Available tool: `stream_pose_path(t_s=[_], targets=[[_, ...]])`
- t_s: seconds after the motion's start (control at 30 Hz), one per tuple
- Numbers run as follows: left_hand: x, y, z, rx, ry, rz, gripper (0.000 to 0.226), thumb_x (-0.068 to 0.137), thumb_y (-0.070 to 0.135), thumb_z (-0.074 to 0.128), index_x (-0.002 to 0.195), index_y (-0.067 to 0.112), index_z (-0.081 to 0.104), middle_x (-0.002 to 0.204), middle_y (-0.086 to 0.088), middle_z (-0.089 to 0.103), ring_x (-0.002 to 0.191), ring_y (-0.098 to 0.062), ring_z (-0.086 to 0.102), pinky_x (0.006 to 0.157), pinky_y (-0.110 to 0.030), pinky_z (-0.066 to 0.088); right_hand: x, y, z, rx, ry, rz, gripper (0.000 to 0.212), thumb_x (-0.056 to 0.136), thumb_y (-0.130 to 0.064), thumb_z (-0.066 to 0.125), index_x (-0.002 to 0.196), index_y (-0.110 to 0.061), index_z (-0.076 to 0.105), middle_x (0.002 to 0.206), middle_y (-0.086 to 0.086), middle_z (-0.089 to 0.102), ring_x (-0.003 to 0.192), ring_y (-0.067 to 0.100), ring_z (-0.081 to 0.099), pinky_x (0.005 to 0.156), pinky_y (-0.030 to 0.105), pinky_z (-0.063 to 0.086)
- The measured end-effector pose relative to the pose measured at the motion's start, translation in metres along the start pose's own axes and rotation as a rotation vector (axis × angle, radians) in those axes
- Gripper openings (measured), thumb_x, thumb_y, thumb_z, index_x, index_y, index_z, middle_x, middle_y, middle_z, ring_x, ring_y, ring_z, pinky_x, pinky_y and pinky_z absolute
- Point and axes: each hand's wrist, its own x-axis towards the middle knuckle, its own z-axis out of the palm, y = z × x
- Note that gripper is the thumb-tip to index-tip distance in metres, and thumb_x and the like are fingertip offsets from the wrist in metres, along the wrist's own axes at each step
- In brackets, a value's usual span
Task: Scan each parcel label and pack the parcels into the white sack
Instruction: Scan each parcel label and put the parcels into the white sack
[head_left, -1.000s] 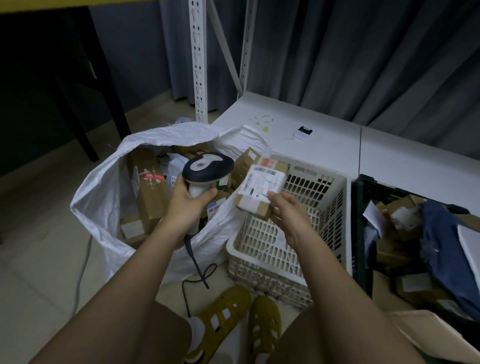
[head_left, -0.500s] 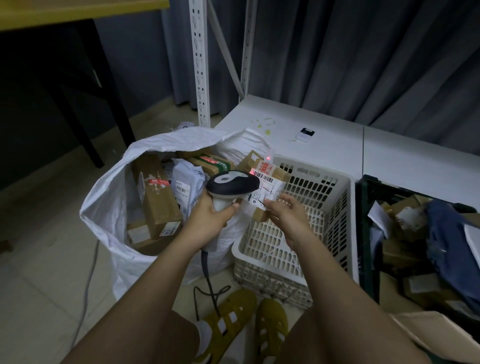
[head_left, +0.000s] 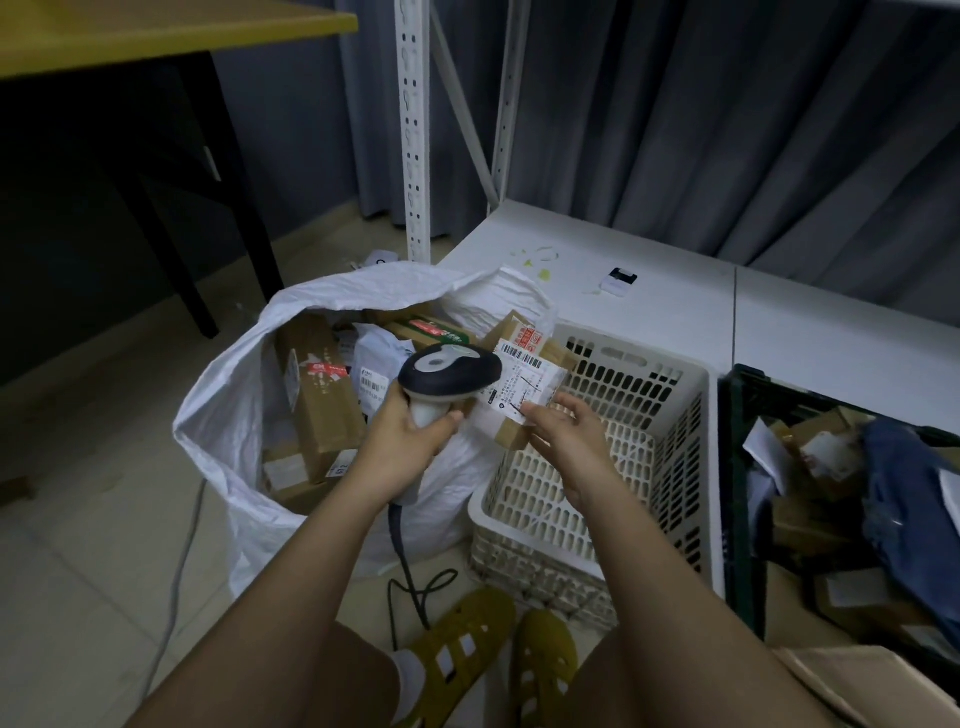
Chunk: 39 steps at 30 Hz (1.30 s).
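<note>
Compared with one second ago, the barcode scanner (head_left: 451, 370) is now sitting closer to the small parcel (head_left: 524, 387), its head overlapping the label's left edge. Nearest the viewer, the left hand (head_left: 402, 434) is gripping the scanner handle with fingers curled round it. The right hand (head_left: 563, 431) is pinching the parcel's lower edge, holding it above the white basket (head_left: 670, 431), just beside the white sack (head_left: 228, 415). Beyond the scanner, the sack is standing open, containing several cardboard boxes (head_left: 319, 395).
</note>
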Motion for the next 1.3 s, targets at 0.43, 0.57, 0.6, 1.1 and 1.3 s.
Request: stream_pose_path(t_s=[0.43,0.57,0.6,1.1,1.3], targets=[[-0.015,-0.014,-0.066,0.004,0.458,0.051,0.056,0.085,0.013,0.070,0.133,0.016,0.042,0.120,0.011,0.047,0.109,-0.004,0.045,0.082,-0.011,0.036,-0.003,0.016,0.091,-0.427,-0.049,-0.399,0.054,0.092,-0.024,0.066,0.139,-0.028,0.040,0.103,-0.007,0.058,0.082,0.003,0.059,0.069,0.020,0.046],[-0.015,-0.021,-0.071,0.001,0.446,0.040,0.057,0.083,0.016,0.072,0.132,0.017,0.043,0.120,0.011,0.049,0.111,-0.005,0.046,0.085,-0.013,0.037,0.007,0.041,0.094,-0.935,-0.400,-0.177,0.040,0.093,-0.019,0.062,0.131,-0.012,0.052,0.121,0.007,0.063,0.113,0.027,0.057,0.080,0.025,0.039],[-0.015,-0.021,-0.071,0.004,0.448,0.037,0.058,0.083,0.016,0.072,0.132,0.017,0.042,0.120,0.010,0.049,0.112,-0.006,0.047,0.088,-0.019,0.037,0.009,0.042,0.095,-0.882,-0.380,-0.198,0.036,0.092,-0.015,0.062,0.127,-0.012,0.056,0.118,0.008,0.065,0.112,0.028,0.059,0.082,0.026,0.041],[-0.022,-0.010,-0.054,-0.037,0.391,0.051,0.057,0.082,0.013,0.073,0.132,0.014,0.044,0.122,0.004,0.053,0.109,-0.006,0.049,0.082,-0.009,0.038,0.013,0.055,0.075,-1.319,-0.457,-0.313,0.044,0.099,-0.042,0.049,0.140,-0.025,0.045,0.146,0.005,0.043,0.135,0.032,0.029,0.105,0.045,0.030],[-0.019,-0.019,-0.060,-0.028,0.399,0.035,0.050,0.082,0.009,0.073,0.124,0.018,0.047,0.115,0.006,0.057,0.103,-0.005,0.054,0.081,-0.004,0.041,0.022,0.076,0.114,-1.560,-0.649,-0.369,0.028,0.097,-0.042,0.046,0.118,-0.033,0.061,0.137,-0.002,0.044,0.135,0.026,0.026,0.096,0.046,0.023]])
